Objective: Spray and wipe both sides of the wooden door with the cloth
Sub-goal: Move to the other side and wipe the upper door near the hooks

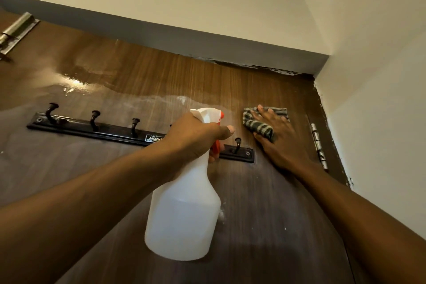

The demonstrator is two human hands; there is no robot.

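Observation:
The brown wooden door point(143, 69) fills the view, seen from below, with a wet shiny patch near its upper left. My left hand point(193, 136) grips the neck of a white spray bottle point(184, 210) with a red trigger, held in front of the door's middle. My right hand point(279, 138) presses a grey-and-white striped cloth point(258, 125) flat against the door near its upper right, close to the hinge side. Part of the cloth is hidden under my palm.
A black hook rail point(92, 128) with several hooks is screwed across the door, partly behind my left hand. A metal hinge point(319, 145) sits at the right edge, a metal latch point(16, 30) at the upper left. The grey door frame point(207, 41) and white walls point(380, 99) surround it.

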